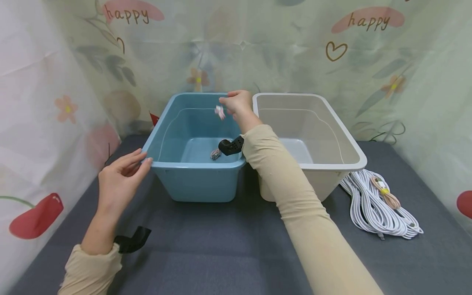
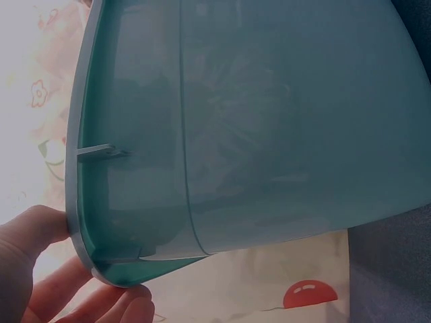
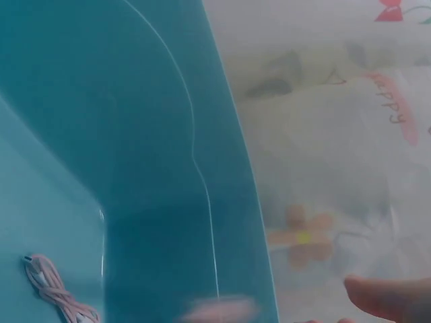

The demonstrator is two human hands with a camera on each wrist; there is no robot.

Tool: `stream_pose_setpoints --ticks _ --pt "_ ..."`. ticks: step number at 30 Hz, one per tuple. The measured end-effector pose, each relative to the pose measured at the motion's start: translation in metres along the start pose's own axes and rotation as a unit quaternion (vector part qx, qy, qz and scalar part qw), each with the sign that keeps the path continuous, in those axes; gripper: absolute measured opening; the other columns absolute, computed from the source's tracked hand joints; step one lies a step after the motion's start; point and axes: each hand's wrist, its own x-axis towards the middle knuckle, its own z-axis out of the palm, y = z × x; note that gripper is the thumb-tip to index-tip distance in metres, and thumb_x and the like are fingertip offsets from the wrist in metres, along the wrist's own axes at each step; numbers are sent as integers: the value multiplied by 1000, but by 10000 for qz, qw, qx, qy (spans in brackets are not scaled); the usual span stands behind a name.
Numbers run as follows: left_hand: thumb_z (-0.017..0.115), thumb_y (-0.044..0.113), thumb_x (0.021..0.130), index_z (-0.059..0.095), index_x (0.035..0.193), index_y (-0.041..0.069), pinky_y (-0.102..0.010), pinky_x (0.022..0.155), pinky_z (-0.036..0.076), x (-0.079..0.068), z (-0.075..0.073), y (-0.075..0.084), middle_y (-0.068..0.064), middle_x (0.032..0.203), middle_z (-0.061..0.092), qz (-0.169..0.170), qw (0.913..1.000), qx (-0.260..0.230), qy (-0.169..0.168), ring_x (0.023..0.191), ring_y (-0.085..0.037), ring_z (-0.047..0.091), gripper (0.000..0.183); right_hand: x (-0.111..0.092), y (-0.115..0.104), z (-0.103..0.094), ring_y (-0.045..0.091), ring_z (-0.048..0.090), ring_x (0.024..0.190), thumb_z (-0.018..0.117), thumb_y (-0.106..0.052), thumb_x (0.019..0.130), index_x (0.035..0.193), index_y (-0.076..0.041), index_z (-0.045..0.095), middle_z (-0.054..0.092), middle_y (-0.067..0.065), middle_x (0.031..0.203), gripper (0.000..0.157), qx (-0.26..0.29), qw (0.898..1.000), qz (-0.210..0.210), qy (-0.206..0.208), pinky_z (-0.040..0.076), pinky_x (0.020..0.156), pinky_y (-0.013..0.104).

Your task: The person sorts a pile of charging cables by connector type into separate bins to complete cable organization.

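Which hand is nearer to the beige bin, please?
Right: the right hand is just left of the beige bin; the left hand is farther left, gripping the blue bin.

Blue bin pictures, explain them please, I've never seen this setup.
No machine: the left grip and right grip are a person's bare hands. The wide picture is from a head camera, the others from each wrist. On the dark surface stand a blue bin and grey bin; right of them, a white cable bundle under a tan one. The left grip pinches the blue bin's rim. By the right grip, a blurred pinkish bundle seems unheld; another lies in the blue bin.
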Motion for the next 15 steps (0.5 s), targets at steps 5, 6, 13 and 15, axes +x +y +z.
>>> stream_pose_setpoints --ticks 5,6,13,15 --pt "67 31 85 65 119 10 -10 82 49 1 0 0 -3 129 61 -18 10000 -4 -11 105 -12 65 40 -3 -1 -2 22 58 120 64 -14 88 130 -9 51 54 9 133 44 -21 9994 41 -336 46 102 32" --pt "67 31 85 65 119 10 -9 82 49 1 0 0 -3 129 61 -20 10000 4 -13 105 -12 65 40 -3 -1 -2 21 59 118 63 -12 88 129 -8 52 55 9 133 43 54 9993 23 -380 48 100 30" --pt "67 31 85 65 119 10 -8 81 48 1 0 -1 -3 129 61 -15 10000 -18 -9 104 -10 65 40 -8 -6 -4 21 59 116 62 -10 88 128 -5 54 55 9 133 41 221 9970 11 -743 50 96 28" --pt "67 31 85 65 119 10 -8 81 48 1 0 -1 -3 129 61 -18 10000 -21 -8 104 -10 65 40 -11 -8 -5 21 58 118 61 -10 89 129 -4 53 54 10 134 41 245 9959 -9 -867 48 99 30"
